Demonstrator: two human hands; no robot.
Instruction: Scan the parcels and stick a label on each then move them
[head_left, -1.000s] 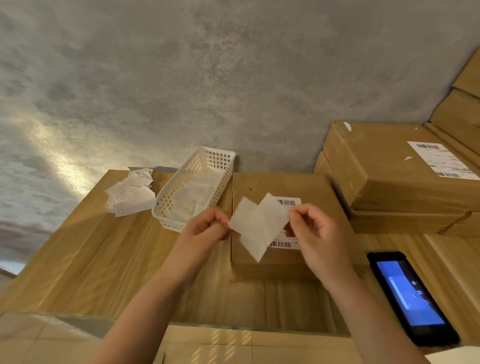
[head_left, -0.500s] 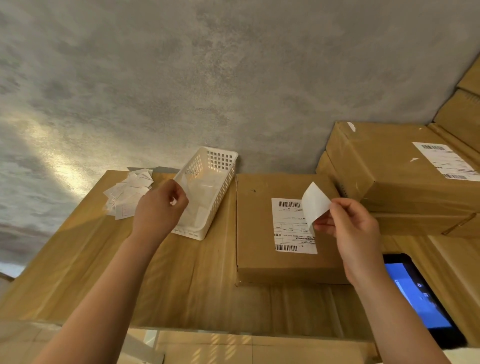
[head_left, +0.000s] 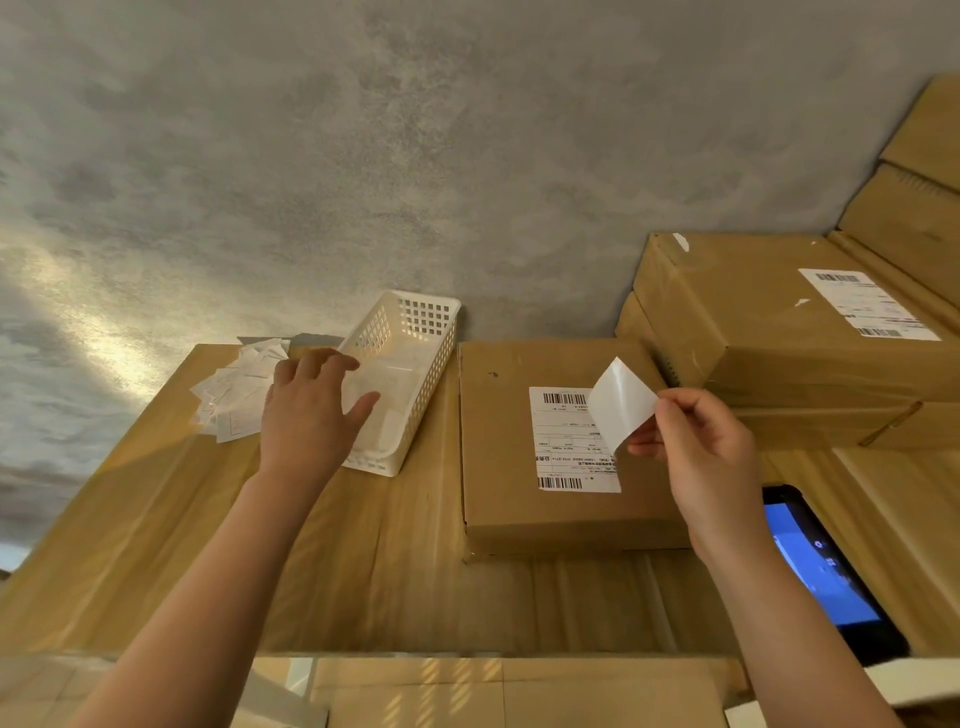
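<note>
Parcel (head_left: 524, 447), a flat brown box, lies on the wooden counter (head_left: 363, 571) at the centre, its top bearing a printed white shipping slip (head_left: 566, 441) with barcodes at its far and near ends. Right hand (head_left: 711, 457) hovers at the parcel's 3 o'clock edge, thumb and fingers pinching a blank white label (head_left: 621, 400) by its near corner; the label curls up and away toward 11 o'clock and, in this view, overlaps the slip's far right corner. Whether it touches the slip I cannot tell. Left hand (head_left: 306, 410) reaches out at 9 o'clock of the parcel, fingers spread and relaxed, holding nothing, over the near left wall of a white lattice basket (head_left: 415, 332). The basket stands just beside the parcel's left edge and holds pale sheets. Loose papers (head_left: 234, 395) lie in a heap at 9 o'clock of the basket, near the counter's far left corner. Stacked boxes (head_left: 779, 332) rise at 2 o'clock of the parcel, the top one carrying its own slip. A phone (head_left: 826, 577) with a lit blue screen lies at 4 o'clock, partly hidden by the right forearm. A grey wall (head_left: 415, 156) stands behind.
</note>
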